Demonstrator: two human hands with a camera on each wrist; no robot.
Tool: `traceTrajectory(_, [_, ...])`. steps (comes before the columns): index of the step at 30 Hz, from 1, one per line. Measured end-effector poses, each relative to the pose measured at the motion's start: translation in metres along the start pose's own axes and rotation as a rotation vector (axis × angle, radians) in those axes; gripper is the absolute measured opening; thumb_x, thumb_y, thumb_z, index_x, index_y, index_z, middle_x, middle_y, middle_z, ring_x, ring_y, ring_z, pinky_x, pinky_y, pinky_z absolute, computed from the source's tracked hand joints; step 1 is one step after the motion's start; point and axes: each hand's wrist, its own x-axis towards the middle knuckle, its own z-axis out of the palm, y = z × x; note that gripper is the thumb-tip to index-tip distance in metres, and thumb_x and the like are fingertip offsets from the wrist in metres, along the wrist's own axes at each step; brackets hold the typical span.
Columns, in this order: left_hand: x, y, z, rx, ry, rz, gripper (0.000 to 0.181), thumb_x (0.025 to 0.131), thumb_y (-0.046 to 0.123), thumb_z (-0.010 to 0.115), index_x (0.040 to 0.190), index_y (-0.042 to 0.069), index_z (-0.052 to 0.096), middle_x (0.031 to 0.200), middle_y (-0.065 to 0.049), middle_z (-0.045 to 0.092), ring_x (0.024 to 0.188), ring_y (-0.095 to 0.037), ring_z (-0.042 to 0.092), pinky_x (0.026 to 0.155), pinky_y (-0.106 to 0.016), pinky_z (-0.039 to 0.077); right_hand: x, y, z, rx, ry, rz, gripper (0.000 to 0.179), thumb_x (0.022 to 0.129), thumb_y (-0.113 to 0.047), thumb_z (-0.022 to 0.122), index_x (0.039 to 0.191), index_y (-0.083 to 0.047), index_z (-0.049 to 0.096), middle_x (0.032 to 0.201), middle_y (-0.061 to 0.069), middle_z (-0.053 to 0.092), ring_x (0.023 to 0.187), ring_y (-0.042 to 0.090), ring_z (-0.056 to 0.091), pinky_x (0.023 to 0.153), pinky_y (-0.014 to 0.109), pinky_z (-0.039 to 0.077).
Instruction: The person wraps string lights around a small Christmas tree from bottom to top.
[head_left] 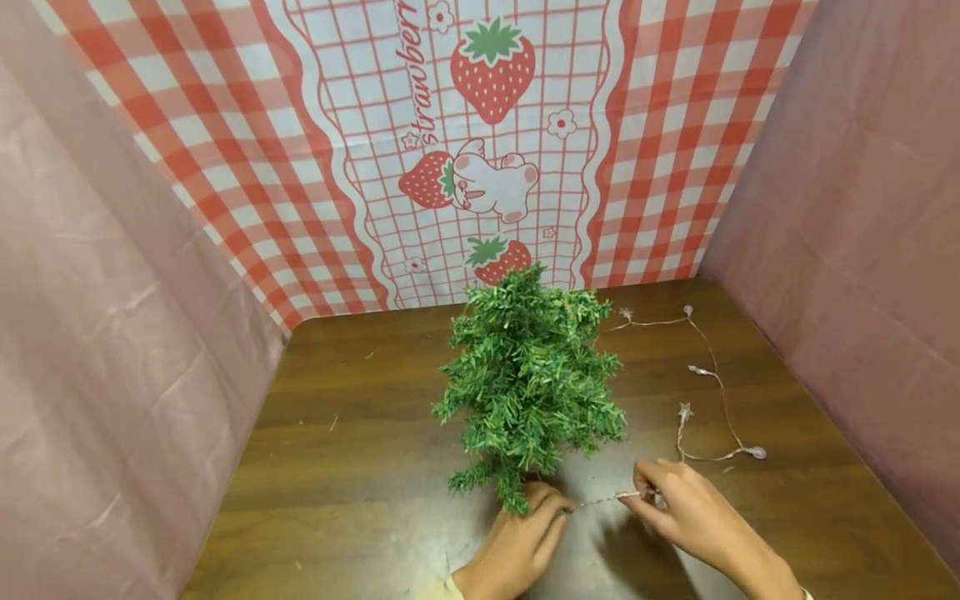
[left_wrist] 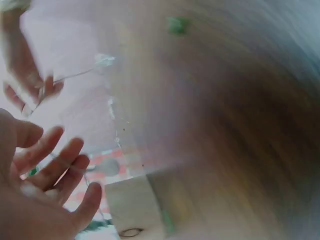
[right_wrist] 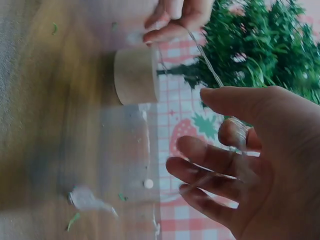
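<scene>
A small artificial Christmas tree [head_left: 528, 375] stands upright on the wooden table. Its pale round base [right_wrist: 136, 75] shows in the right wrist view. By the lower branches, my left hand [head_left: 521, 533] pinches a thin string of lights; in the left wrist view the left hand [left_wrist: 47, 172] has bent fingers with the cord passing among them. To its right, my right hand [head_left: 693, 508] holds the same string light cord [head_left: 598, 501] between thumb and fingers. The right hand [right_wrist: 260, 145] in its own wrist view has more clear cord in the palm. The cord spans between both hands.
The rest of the string, with star and drop bulbs [head_left: 756, 452], trails over the right side of the table [head_left: 337, 475]. A strawberry-print checked cloth [head_left: 660, 150] hangs behind. Pink curtains [head_left: 870, 208] flank both sides. Small green needle bits lie scattered.
</scene>
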Motion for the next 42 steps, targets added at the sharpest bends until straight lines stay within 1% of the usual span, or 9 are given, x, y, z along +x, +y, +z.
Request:
traceTrajectory(2, [0.003,-0.005,-0.006,-0.182,-0.019,-0.047,0.016,0.094,0.019,0.046,0.106,0.02,0.058,0.101,0.011,0.055,0.1,-0.003,0.049,0.086,-0.02,0.04,0.001,0.001,-0.006,0.061,-0.024,0.049,0.021,0.077,-0.032,0.07,0.08,-0.031,0.048,0.055,-0.023,0.037,0.046,-0.007,0.032,0.042,0.015,0.031])
traceTrajectory(6, [0.008,-0.018,-0.018,-0.504,-0.097,-0.165,0.021,0.096,0.023,0.041,0.106,0.02,0.06,0.103,0.007,0.059,0.098,-0.004,0.051,0.083,-0.02,0.042,0.004,0.001,-0.017,0.163,-0.06,0.093,0.015,0.08,-0.034,0.066,0.088,-0.032,0.053,0.051,-0.022,0.034,0.042,-0.007,0.028,0.039,0.015,0.03])
traceTrajectory(10, [0.013,-0.026,-0.031,-0.852,-0.163,-0.294,0.025,0.096,0.019,0.041,0.107,0.009,0.06,0.105,-0.005,0.062,0.095,-0.009,0.055,0.082,-0.027,0.046,0.01,0.001,-0.029,0.196,-0.054,0.06,0.014,0.078,-0.032,0.069,0.085,-0.031,0.056,0.05,-0.02,0.031,0.043,-0.007,0.027,0.038,0.015,0.03])
traceTrajectory(14, [0.017,-0.029,-0.046,-1.006,-0.165,-0.355,0.022,0.094,0.009,0.042,0.105,0.0,0.059,0.106,-0.015,0.062,0.096,-0.019,0.058,0.082,-0.033,0.048,0.015,0.003,-0.044,0.182,-0.064,0.025,0.019,0.076,-0.032,0.071,0.089,-0.031,0.058,0.054,-0.018,0.037,0.046,-0.006,0.033,0.042,0.016,0.033])
traceTrajectory(19, [0.014,-0.037,-0.047,-0.942,-0.15,-0.352,0.02,0.091,0.014,0.049,0.103,0.007,0.063,0.103,-0.004,0.065,0.098,-0.027,0.058,0.08,-0.029,0.048,0.023,0.003,-0.067,0.131,-0.102,0.025,0.023,0.076,-0.034,0.07,0.094,-0.034,0.056,0.057,-0.018,0.039,0.047,-0.005,0.034,0.043,0.016,0.034])
traceTrajectory(23, [0.018,-0.029,-0.056,-0.872,-0.125,-0.321,0.017,0.089,0.014,0.054,0.1,0.007,0.065,0.103,-0.005,0.065,0.101,-0.022,0.057,0.084,-0.026,0.046,0.03,0.0,-0.082,0.117,-0.143,-0.022,0.012,0.078,-0.032,0.068,0.078,-0.035,0.057,0.056,-0.02,0.038,0.047,-0.006,0.032,0.041,0.014,0.032])
traceTrajectory(27, [0.023,-0.023,-0.064,-0.829,-0.054,-0.334,0.015,0.088,0.012,0.057,0.093,0.002,0.066,0.096,-0.009,0.066,0.095,-0.016,0.06,0.081,-0.025,0.047,0.036,0.002,-0.091,0.079,-0.117,-0.047,0.027,0.079,-0.028,0.068,0.063,-0.032,0.046,0.054,-0.022,0.031,0.047,-0.007,0.028,0.041,0.013,0.029])
traceTrajectory(32, [0.017,-0.036,-0.049,-0.724,0.029,-0.353,0.015,0.087,0.017,0.058,0.093,0.006,0.066,0.091,-0.002,0.067,0.088,-0.009,0.061,0.078,-0.024,0.048,0.045,0.013,-0.096,0.049,-0.06,0.011,0.035,0.08,-0.027,0.067,0.059,-0.028,0.039,0.052,-0.021,0.029,0.044,-0.005,0.027,0.04,0.015,0.029])
traceTrajectory(42, [0.004,-0.046,-0.025,-0.302,0.122,-0.183,0.015,0.088,0.017,0.058,0.103,0.019,0.059,0.097,0.003,0.064,0.093,-0.007,0.058,0.079,-0.02,0.047,0.056,0.031,-0.096,0.144,0.035,0.127,0.026,0.082,-0.023,0.065,0.064,-0.022,0.047,0.053,-0.009,0.036,0.045,0.002,0.032,0.042,0.021,0.03])
